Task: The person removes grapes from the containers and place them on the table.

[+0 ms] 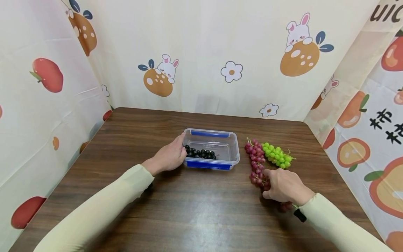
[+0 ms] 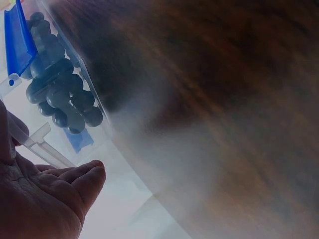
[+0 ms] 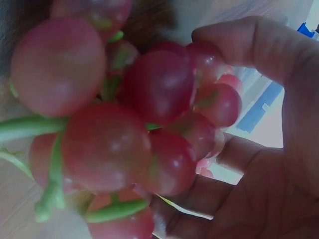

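A clear plastic container (image 1: pixel 220 148) with blue clips stands mid-table, with a bunch of black grapes (image 1: pixel 201 154) inside along its front left. At the container's left end, my left hand (image 1: pixel 170 154) holds the wall, its rim passing between thumb and fingers in the left wrist view. My right hand (image 1: pixel 284 185) grips red grapes (image 3: pixel 159 87), thumb on one side and fingers on the other, with green stems showing. More red grapes (image 1: pixel 255 154) stretch away beyond that hand; whether they belong to the same bunch I cannot tell. Green grapes (image 1: pixel 277 155) lie beside them.
The brown wooden table (image 1: pixel 195 203) ends at a patterned curtain (image 1: pixel 201 52) at the back. Similar printed cloth hangs along the left and right sides. A black wrist strap (image 1: pixel 300 215) shows under the right sleeve.
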The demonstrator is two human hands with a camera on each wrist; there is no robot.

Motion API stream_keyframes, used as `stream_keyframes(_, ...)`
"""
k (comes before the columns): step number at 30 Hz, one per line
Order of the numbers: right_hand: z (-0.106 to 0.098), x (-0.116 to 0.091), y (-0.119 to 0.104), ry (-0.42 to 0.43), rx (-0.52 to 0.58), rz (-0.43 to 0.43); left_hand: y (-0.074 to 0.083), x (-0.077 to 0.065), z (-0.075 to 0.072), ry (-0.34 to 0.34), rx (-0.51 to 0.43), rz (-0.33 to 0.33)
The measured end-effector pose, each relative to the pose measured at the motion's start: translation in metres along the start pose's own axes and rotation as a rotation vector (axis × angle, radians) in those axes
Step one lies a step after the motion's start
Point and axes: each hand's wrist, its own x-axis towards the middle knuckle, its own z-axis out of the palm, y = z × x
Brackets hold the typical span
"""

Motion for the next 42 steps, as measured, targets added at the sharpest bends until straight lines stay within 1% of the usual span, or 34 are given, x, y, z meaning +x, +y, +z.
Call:
stream_keyframes(5, -0.002, -0.001, 0.001, -0.028, 0.005, 0.009, 0.000, 0.000, 0.000, 0.004, 0.002, 0.003)
stream_keyframes(12, -0.003, -0.001, 0.003, -0.006, 0.011, -0.001, 0.001, 0.000, 0.000, 0.011, -0.004, 0.000)
stream_keyframes(19, -0.005, -0.003, 0.004, -0.004, 0.035, -0.011, 0.001, 0.000, 0.000, 0.009, -0.004, 0.001)
stream_keyframes(23, -0.007, -0.005, 0.004, 0.018, 0.060, -0.012, 0.001, 0.000, -0.001, 0.008, -0.003, 0.000)
stream_keyframes(30, -0.013, -0.005, 0.003, 0.069, 0.077, -0.024, 0.001, -0.001, 0.000, 0.013, 0.016, 0.025)
stream_keyframes(36, -0.017, -0.003, 0.001, 0.129, 0.078, -0.043, 0.001, -0.001, 0.000, 0.015, 0.011, 0.023)
stream_keyframes(42, -0.020, -0.002, -0.003, 0.158, 0.097, -0.043, 0.000, -0.001, 0.001, 0.007, 0.009, 0.019)
